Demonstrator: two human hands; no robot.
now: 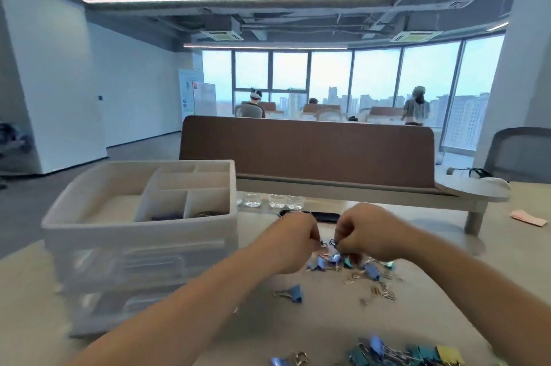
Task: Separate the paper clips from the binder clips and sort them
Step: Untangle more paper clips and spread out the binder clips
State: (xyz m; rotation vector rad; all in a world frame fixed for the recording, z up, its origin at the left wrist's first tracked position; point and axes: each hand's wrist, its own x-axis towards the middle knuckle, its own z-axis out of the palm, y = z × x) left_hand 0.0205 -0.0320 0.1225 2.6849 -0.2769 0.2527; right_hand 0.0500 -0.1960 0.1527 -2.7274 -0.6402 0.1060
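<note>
Paper clip (pixel 332 243), blue, pinched by right hand (pixel 365 234); left hand (pixel 293 242) curled alongside.

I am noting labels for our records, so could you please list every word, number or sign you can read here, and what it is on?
No text here can be read.
Poster boards by the windows: print and a red mark, too small and blurred to read.
White organiser and binder clips: no lettering visible.
</note>
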